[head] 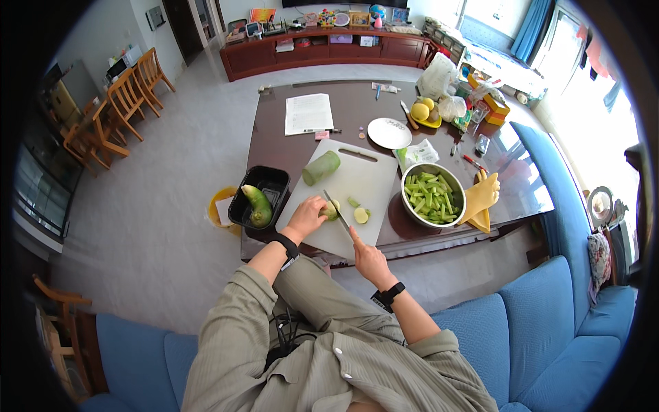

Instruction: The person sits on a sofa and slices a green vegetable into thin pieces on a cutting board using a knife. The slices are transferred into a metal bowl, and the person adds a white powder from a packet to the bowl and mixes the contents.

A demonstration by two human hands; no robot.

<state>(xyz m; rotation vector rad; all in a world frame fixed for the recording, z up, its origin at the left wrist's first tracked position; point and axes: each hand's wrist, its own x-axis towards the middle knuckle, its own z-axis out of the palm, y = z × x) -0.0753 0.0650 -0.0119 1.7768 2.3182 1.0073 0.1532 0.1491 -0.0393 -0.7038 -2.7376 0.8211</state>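
My left hand (307, 216) steadies a cut piece of green radish (328, 212) on the white cutting board (309, 232). A kitchen knife (343, 221) is in my right hand (371, 263), its blade against the right side of that piece. Just right of the blade lie a round pale end slice (361, 216) and a small green scrap (353, 202). Farther up the board rests a larger radish section (322, 168) on its side. A whole green radish (257, 206) sits in a black plastic tray (281, 186) to the left.
A metal bowl (460, 188) of cut green stalks stands right of the board, beside yellow rubber gloves (479, 201). Beyond are a white plate (389, 133), a second knife (410, 115), fruit in a yellow dish (435, 123) and a written sheet (309, 114). A yellow bin (212, 211) stands on the floor.
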